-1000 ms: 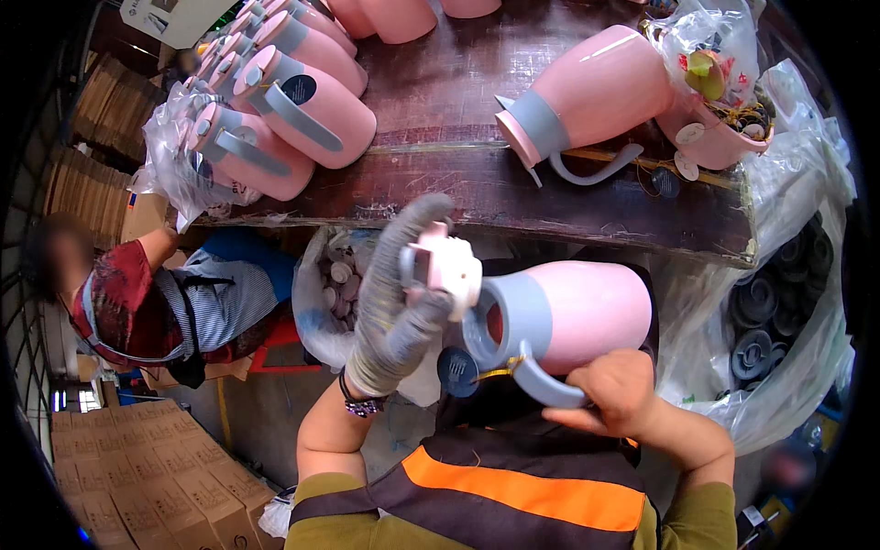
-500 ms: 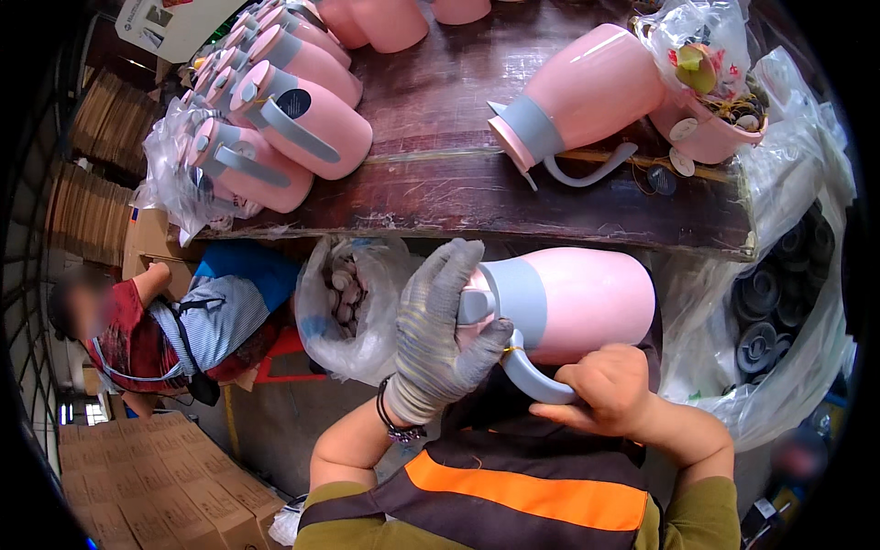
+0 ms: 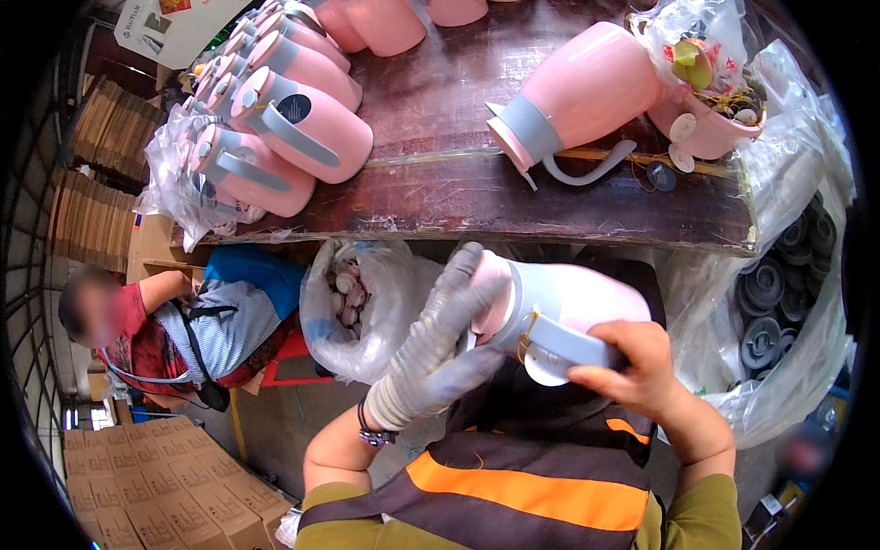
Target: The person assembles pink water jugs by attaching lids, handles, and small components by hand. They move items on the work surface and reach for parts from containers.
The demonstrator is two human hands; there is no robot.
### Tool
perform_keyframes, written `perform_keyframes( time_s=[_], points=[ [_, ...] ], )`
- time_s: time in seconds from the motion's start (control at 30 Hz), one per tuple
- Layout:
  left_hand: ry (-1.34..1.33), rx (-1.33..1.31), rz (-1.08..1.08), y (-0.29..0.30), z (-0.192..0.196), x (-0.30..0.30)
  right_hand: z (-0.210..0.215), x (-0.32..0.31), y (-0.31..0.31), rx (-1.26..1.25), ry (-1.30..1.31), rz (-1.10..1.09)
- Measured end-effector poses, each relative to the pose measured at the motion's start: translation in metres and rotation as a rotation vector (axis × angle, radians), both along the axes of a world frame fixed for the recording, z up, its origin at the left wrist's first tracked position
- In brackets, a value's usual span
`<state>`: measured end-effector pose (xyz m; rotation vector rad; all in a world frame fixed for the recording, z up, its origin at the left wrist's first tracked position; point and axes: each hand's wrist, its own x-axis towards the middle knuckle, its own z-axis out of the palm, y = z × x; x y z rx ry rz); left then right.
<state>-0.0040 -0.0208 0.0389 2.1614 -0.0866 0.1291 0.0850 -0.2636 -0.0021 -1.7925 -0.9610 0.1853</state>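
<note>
A pink jug [image 3: 587, 289] with a grey collar lies on its side in front of my body, its lid end pointing left. My right hand [image 3: 632, 362], bare, is closed round its grey handle [image 3: 573, 344]. A round pale tag [image 3: 547, 368] hangs by the handle on a yellow string [image 3: 526, 337]. My left hand [image 3: 445, 335] wears a grey knitted glove; its fingers stretch flat along the pink lid [image 3: 492, 291] and the thumb stands apart below it. The glove seems to touch the lid without closing round it.
On the dark table [image 3: 440, 197] are several pink jugs [image 3: 316, 137] at left and a larger one [image 3: 591, 87] lying at right, beside a pink tub [image 3: 701, 128] of bits. Below are a bag of small parts [image 3: 353, 298], a bag of grey discs [image 3: 761, 344], cartons [image 3: 165, 477] and a seated person [image 3: 215, 330].
The jug has rolled and tilted, bringing its handle up toward me and the tag into sight. My right hand now wraps the handle. My left fingers have straightened off the lid.
</note>
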Motion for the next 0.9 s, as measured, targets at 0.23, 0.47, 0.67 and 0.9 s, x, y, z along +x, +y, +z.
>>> perform_keyframes(
  time_s=[0.23,0.47,0.67,0.9],
  points=[
    [-0.171,0.056,-0.156,0.007,-0.012,0.004,0.004,0.002,-0.012,0.010,0.252,-0.064],
    [-0.203,-0.210,0.078,-0.005,-0.019,0.010,-0.007,-0.019,0.000,0.088,0.190,-0.132],
    [-0.339,-0.316,-0.044,0.009,-0.013,0.013,-0.002,-0.006,-0.010,0.127,0.675,-0.053],
    [0.034,-0.928,-0.207,0.028,-0.016,0.037,-0.001,0.007,-0.005,0.328,1.091,0.146]
  ],
)
